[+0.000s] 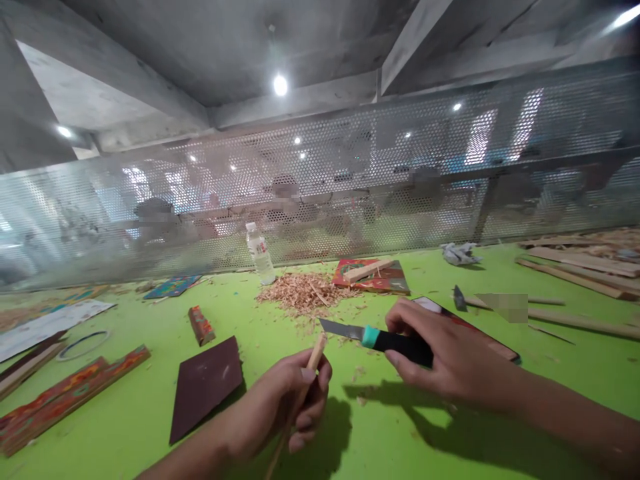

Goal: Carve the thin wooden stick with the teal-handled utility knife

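Note:
My left hand [287, 400] is closed around a thin wooden stick [316, 351], whose whittled upper end points up and away from me. The stick's lower part runs down past the bottom of the view. In my right hand [440, 347] is a utility knife [370, 336] with a black handle and a turquoise collar. Its blade points left, just above the stick's tip and apart from it. Beyond both hands lies a heap of wood shavings [305, 293] on the green table [370, 440].
A plastic bottle [260, 253] stands behind the shavings. Sandpaper [207, 383] and painted wood strips [70, 400] lie left. A painted board [373, 277] is beyond my hands; a hammer [460, 299] and wooden slats [580, 277] lie right. A perforated metal screen [320, 187] borders the far edge.

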Motion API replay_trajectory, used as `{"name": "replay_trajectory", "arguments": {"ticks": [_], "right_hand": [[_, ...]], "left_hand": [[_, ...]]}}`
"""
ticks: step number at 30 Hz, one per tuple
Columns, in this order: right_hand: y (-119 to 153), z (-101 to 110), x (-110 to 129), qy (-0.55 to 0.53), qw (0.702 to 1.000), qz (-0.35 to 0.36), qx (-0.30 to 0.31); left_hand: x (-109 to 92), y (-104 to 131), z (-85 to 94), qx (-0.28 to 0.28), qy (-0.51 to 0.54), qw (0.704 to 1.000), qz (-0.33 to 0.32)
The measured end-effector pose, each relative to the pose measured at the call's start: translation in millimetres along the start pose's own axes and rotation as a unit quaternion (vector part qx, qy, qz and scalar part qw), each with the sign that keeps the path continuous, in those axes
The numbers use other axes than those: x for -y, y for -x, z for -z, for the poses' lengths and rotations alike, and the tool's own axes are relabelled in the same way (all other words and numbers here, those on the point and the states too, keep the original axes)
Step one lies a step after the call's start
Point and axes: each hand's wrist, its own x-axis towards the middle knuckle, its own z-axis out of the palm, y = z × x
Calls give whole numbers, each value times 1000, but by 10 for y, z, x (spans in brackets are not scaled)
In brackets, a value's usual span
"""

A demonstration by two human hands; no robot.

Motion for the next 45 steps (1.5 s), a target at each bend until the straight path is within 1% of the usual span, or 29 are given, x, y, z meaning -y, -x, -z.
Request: {"name": "replay_trajectory", "arguments": {"ticks": [6,11,16,20,22,26,28,31,37,41,45], "right_hand": [[51,-57,-37,-26,1000,5,-16],[94,-120,-59,-45,999,14,-22],[114,-169,-113,-37,999,23,-25],[115,-212,-156,-25,998,40,-43],[104,-201,-129,-25,997,52,-46],[63,-112,-9,-23,996,77,-40],[49,-78,30,-20,996,78,-40],[43,-79,25,-17,996,74,-41],[49,-132,-25,-25,996,79,-16],[58,-164,5,-33,995,96,14],[91,-211,60,-35,991,118,45]], "left_hand": [[22,26,5,10,6,1000,6],[2,38,0,12,0,999,30],[-26,27,7,11,-15,998,51],[-21,32,-20,8,-17,998,55],[1,36,-23,6,-18,999,51],[58,33,2,1,-23,999,34],[72,26,18,3,-26,999,29],[69,14,34,5,-30,999,24],[90,-20,42,4,-25,1000,16],[134,-47,24,-20,-27,999,-6],[118,-15,-41,-49,-80,996,-14]]}}
